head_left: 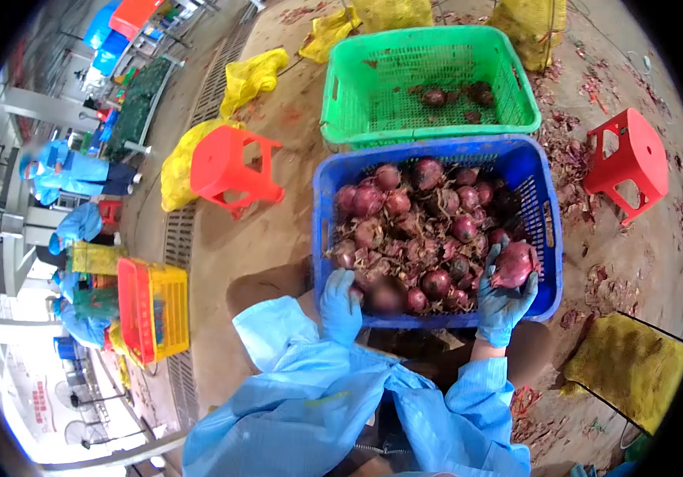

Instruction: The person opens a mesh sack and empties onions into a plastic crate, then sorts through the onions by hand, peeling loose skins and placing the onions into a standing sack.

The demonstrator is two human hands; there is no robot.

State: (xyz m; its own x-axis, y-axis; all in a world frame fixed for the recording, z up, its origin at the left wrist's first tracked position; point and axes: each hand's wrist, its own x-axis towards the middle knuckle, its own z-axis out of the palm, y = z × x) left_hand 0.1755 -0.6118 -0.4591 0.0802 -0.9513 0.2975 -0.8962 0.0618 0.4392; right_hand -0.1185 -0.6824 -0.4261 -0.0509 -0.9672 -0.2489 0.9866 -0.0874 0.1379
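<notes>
My right hand, in a blue glove, holds a large red onion above the right front corner of a blue plastic crate. At the crate's left front corner, my gloved left hand has its fingers curled round a small red onion, which is mostly hidden. Many red onions and loose dry skins fill the crate. A round patch beside my left hand is blurred.
Behind stands a green crate with a few onions. Red stools flank the crates. Yellow mesh sacks and onion skins litter the floor. Farther left are a yellow crate and several people in blue gowns.
</notes>
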